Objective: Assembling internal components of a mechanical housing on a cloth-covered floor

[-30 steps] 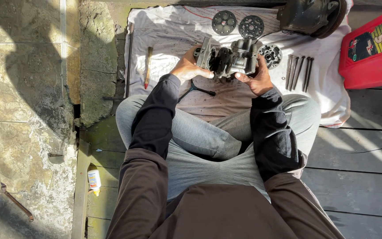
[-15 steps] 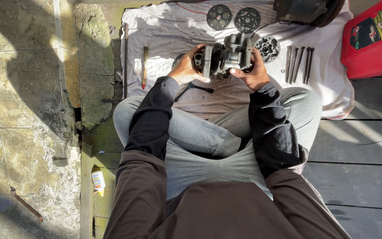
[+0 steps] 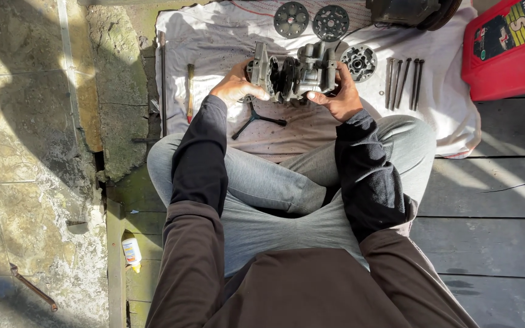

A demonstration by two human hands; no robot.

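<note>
Compressor body (image 3: 296, 71) between both hands

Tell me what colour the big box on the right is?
Bright red plastic box, seen best in the head view.

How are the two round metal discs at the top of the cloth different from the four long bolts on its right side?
The two discs are flat, round and pierced with holes; the four long bolts are thin, straight rods. The discs lie side by side at the far edge of the white cloth; the bolts lie in a parallel row nearer its right side. Both are dark metal, and neither hand touches them.
</note>
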